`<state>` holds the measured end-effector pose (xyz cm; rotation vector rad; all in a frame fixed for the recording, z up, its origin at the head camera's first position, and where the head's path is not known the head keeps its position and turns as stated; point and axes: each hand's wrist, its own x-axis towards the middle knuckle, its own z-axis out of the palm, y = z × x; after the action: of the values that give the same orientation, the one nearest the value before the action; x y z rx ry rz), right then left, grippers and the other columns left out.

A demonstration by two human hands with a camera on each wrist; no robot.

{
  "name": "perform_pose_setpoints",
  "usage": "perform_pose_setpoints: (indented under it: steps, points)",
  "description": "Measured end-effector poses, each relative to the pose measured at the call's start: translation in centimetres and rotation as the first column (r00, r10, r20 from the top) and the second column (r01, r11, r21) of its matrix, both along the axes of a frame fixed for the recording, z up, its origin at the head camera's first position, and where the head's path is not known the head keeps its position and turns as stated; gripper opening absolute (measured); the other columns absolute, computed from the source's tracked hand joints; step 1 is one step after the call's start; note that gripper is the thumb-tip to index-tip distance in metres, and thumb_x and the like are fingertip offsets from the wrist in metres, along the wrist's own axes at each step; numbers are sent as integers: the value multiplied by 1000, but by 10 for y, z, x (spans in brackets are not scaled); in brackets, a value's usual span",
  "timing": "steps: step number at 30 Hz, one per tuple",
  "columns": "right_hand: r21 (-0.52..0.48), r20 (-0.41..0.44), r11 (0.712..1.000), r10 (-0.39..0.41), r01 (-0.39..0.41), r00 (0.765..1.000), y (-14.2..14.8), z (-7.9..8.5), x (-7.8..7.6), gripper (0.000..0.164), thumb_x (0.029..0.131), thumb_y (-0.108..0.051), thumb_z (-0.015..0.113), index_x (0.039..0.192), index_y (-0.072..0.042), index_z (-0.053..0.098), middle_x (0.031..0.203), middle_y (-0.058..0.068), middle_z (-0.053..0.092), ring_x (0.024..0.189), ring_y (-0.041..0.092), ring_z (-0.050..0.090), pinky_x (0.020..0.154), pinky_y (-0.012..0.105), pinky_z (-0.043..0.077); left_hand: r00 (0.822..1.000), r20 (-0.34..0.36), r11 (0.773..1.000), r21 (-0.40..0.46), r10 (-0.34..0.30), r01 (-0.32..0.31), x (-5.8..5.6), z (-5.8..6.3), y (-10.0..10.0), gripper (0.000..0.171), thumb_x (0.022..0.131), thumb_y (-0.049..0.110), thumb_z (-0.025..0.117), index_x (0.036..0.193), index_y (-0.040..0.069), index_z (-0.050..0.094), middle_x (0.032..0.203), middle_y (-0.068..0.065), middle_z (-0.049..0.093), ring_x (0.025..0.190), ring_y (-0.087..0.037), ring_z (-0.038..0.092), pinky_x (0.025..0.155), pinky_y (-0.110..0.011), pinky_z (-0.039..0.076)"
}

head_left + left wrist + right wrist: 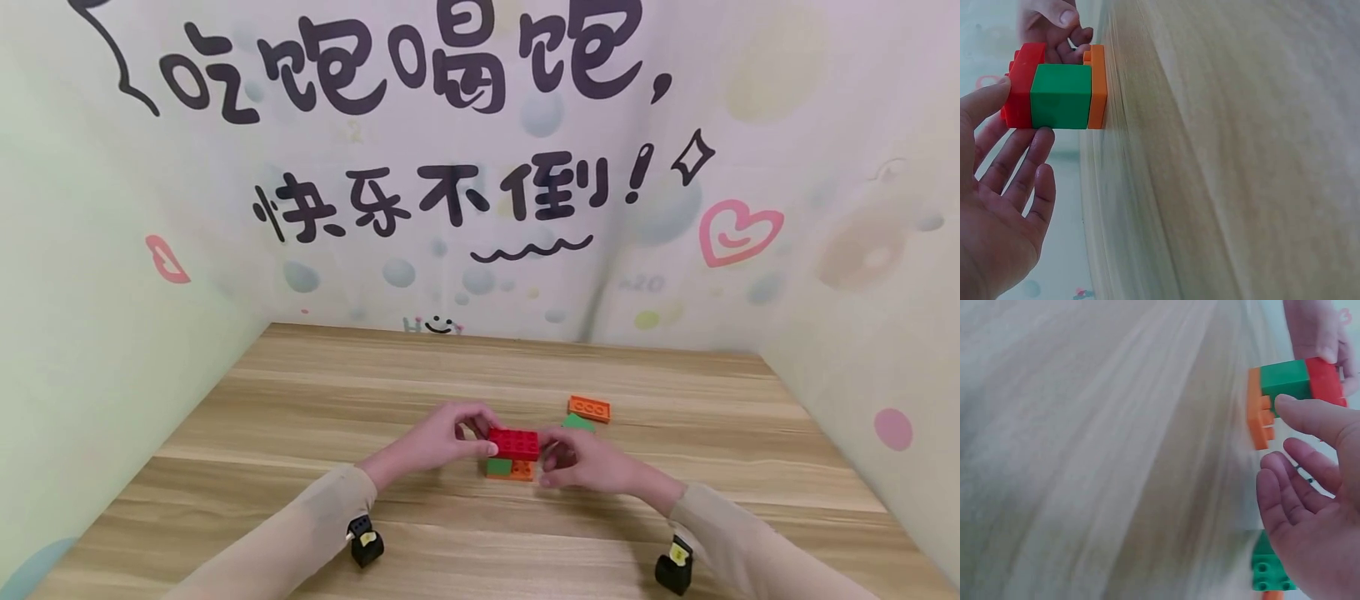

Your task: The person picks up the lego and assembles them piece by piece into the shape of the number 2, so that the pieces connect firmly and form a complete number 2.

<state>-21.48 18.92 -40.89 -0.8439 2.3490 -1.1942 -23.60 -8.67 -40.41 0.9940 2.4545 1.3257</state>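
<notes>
A small stack of toy building blocks stands on the table. A red brick tops it, a green block sits under the red brick's left end, and an orange studded plate forms the base. My left hand pinches the red brick's left end, thumb on the near side and fingers behind. Beside the stack's right end is my right hand, its fingers loosely bent and spread around no block. In the right wrist view its thumb overlaps the green block, above the plate's bare studs.
Behind my right hand lie a loose green studded block and an orange plate with its hollow underside up. The wood-grain table meets printed cloth walls at the back and sides.
</notes>
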Motion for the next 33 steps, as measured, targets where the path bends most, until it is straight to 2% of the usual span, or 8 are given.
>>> perform_pose_setpoints:
  steps: [3,7,11,17,20,27,33]
  points:
    - [16,9,1000,-11,11,1000,4,7,1,41,90,-14,72,127,-3,56,115,16,63,94,14,61,77,24,54,1000,-5,1000,5,0,0,0,0,-1,24,89,26,74,111,18,70,95,0,71,85,-7,60,70,-22,47]
    - [19,-34,999,-34,35,999,10,15,-1,40,90,-14,72,126,-3,57,121,19,61,95,16,61,79,26,55,1000,-8,1000,7,1,-1,0,0,-1,23,89,26,74,110,18,70,95,0,71,85,-5,60,70,-21,47]
    - [15,-96,998,-62,64,993,16,22,-5,39,89,-15,73,124,-6,59,122,20,61,95,17,62,81,29,55,1000,0,1000,0,7,-7,0,-1,-1,23,89,25,74,110,19,70,95,2,71,85,-5,60,70,-22,47]
    - [28,-161,993,-107,113,981,20,32,-6,39,88,-23,75,123,-12,60,121,14,64,96,18,64,80,26,55,1000,15,1000,7,11,-11,1,-2,-1,24,89,25,75,111,17,71,96,0,71,86,-7,60,72,-23,47]
    - [22,-198,991,-125,132,972,23,34,-7,39,88,-19,75,123,-13,61,121,12,65,97,22,65,79,24,55,1000,17,1000,10,14,-14,1,-3,-2,24,88,25,75,111,17,71,96,0,71,86,-6,60,71,-22,47]
    - [46,-293,977,-184,206,938,29,30,-10,38,87,-13,75,122,-14,62,119,6,67,102,25,66,81,26,55,1000,20,1000,3,23,-23,1,-3,-2,23,88,25,75,110,19,71,95,3,71,86,-5,61,72,-24,48]
    - [68,-399,952,-250,300,882,33,18,-8,36,85,-13,77,119,-13,64,118,5,69,106,28,65,87,44,56,1000,25,1000,11,18,-18,1,-3,-1,24,89,25,75,111,17,71,96,0,71,87,-7,60,72,-23,47]
